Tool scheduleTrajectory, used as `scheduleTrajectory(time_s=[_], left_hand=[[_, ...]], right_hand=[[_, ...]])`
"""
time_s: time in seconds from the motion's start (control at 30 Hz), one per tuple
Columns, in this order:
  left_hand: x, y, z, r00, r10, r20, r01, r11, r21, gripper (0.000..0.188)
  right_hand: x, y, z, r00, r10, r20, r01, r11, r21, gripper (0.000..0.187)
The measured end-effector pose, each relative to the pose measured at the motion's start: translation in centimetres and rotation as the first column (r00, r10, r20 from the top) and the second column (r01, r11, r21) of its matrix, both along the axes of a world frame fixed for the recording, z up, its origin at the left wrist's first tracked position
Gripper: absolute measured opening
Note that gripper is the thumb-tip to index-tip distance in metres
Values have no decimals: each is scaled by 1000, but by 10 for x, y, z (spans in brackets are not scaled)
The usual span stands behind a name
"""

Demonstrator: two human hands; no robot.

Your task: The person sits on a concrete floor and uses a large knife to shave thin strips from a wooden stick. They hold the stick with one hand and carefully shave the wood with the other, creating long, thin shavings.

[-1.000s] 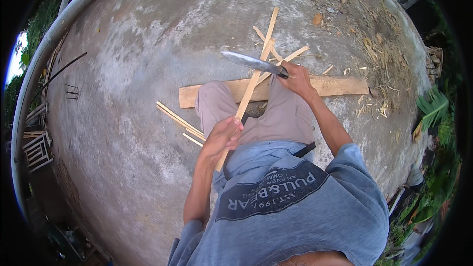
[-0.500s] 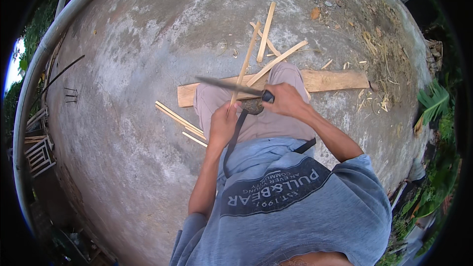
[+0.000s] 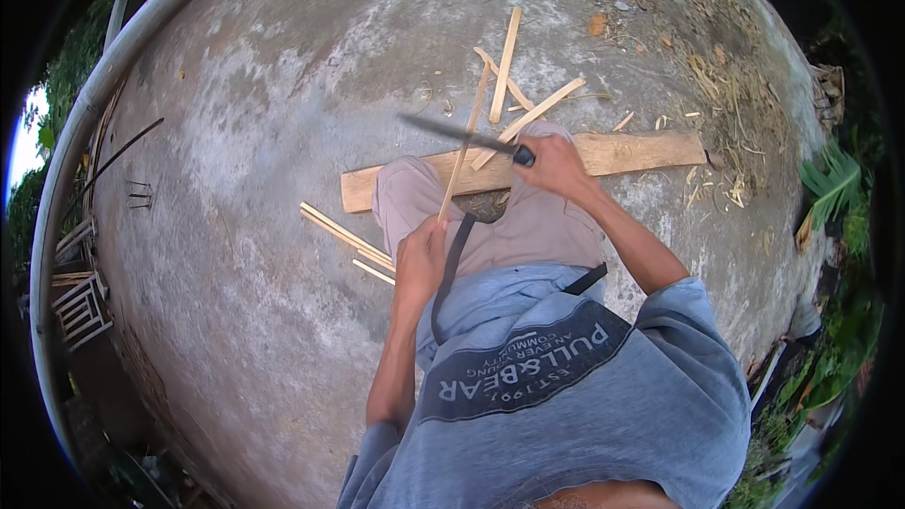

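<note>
My left hand (image 3: 421,254) is closed around the near end of a thin wooden strip (image 3: 464,156), which slants up and away from me over the plank. In my right hand (image 3: 554,168) is the dark handle of a long-bladed knife (image 3: 443,128). Its blade points left and lies across the strip, part way along it. A flat wooden plank (image 3: 641,153) rests on the ground beyond my knees and runs from left to right. Whether the blade's edge bites into the strip I cannot tell.
Several pale wooden strips (image 3: 506,66) lie crossed on the concrete ground (image 3: 255,151) beyond the plank. More thin strips (image 3: 344,231) lie left of my left knee. Shavings (image 3: 735,190) and dry debris are scattered at the right. A grey pipe (image 3: 94,94) curves along the left.
The knife has slid away from me along the strip, with my right hand moving forward and slightly right. My left hand has drawn back a little toward me, still gripping the strip.
</note>
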State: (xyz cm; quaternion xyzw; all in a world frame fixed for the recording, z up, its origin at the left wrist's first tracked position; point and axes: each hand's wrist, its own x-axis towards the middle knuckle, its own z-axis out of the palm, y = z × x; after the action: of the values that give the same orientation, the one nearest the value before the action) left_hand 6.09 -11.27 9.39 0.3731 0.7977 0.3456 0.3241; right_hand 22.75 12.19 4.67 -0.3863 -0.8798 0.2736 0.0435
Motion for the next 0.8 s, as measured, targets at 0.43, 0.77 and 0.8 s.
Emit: scheduleTrajectory(time_s=[0.43,0.77,0.8], left_hand=[[-7,-3,-36,981,193,23,-192,981,-3,34],[3,-2,-10,902,304,308,-350,931,107,32],[5,-7,-3,898,295,327,-342,935,97,31]], right_hand=[[3,3,-7,977,-190,-101,172,971,-163,36],[-8,-18,-31,973,-185,-138,178,982,-64,35],[-5,3,-41,951,-280,-130,277,960,-41,38]])
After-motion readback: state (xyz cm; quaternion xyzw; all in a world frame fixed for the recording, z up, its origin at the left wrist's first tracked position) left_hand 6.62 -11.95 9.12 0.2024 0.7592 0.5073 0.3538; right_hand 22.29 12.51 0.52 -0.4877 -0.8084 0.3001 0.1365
